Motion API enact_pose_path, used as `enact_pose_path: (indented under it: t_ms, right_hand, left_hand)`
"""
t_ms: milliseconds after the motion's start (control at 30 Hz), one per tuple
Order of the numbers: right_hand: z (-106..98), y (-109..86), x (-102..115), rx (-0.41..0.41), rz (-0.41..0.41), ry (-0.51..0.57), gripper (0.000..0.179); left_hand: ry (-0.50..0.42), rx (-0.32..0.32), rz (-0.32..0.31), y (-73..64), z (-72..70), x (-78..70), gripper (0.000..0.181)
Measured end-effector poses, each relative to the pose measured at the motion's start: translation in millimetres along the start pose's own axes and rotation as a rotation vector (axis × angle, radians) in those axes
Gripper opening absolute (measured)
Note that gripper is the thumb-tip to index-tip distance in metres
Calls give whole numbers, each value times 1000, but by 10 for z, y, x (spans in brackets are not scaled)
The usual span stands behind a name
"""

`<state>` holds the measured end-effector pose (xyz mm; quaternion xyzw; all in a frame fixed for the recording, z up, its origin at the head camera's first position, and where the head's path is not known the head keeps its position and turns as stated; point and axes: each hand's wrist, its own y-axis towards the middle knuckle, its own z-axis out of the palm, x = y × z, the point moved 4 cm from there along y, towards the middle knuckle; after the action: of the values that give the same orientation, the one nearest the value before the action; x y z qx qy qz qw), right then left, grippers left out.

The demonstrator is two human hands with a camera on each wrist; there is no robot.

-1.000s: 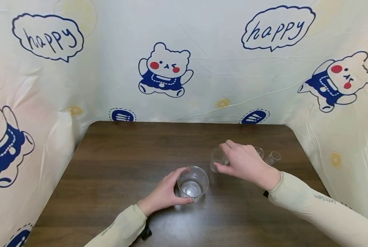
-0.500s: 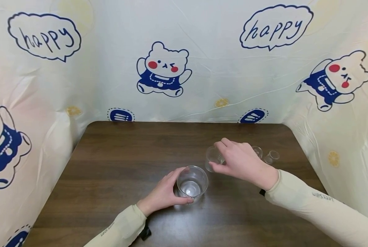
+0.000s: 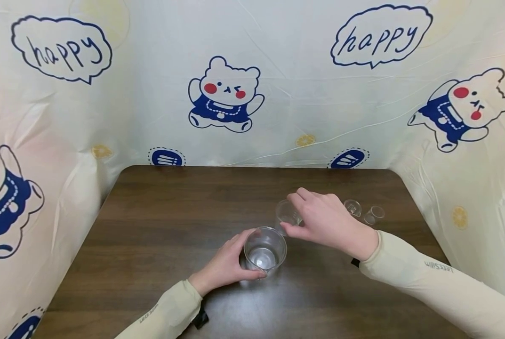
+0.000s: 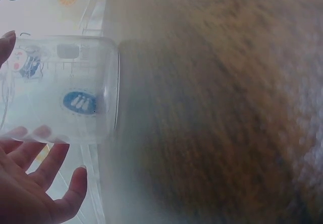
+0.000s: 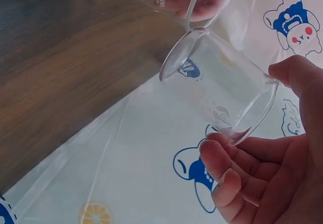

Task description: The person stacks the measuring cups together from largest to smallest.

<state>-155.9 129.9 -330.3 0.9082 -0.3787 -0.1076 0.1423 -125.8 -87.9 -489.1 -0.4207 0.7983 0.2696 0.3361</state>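
Observation:
My left hand (image 3: 227, 264) grips a large clear glass beaker (image 3: 265, 254), thumb on the near side and fingers around the far side. Its base sits low over the wood in the left wrist view. Behind it and to the right, my right hand (image 3: 324, 220) pinches a smaller clear beaker (image 3: 287, 213) between thumb and fingertips at one end. In the right wrist view this smaller beaker (image 5: 217, 90) runs slantwise, its other end overlapping the large beaker's rim (image 5: 194, 7). White volume marks show on the large beaker's wall. Both vessels look see-through, with no visible contents.
Two smaller glass vessels stand right of my right hand: a small beaker (image 3: 352, 208) and a tiny one (image 3: 374, 214) lying close to the table's right edge. The dark wooden table (image 3: 172, 202) is backed by a printed cloth (image 3: 286, 108) on three sides.
My right hand has moved left with the smaller beaker, closer to the large one, uncovering more of the small beaker on the right. My left hand stays in place.

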Motion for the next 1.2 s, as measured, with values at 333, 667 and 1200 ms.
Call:
enact_pose_path:
  t_ms: [333,667,1200]
  right_hand:
    - [-32,64,89,3,-20,16,51]
    - [-14,114,234,12,-62,11,52]
    - [25,110,367,78,-83,73,50]
  left_hand:
    - [3,6,-18,15,-11,1,94]
    - [-2,4,-13,10,-11,-17,95]
    - [16,3,-21,3,-11,-11,95]
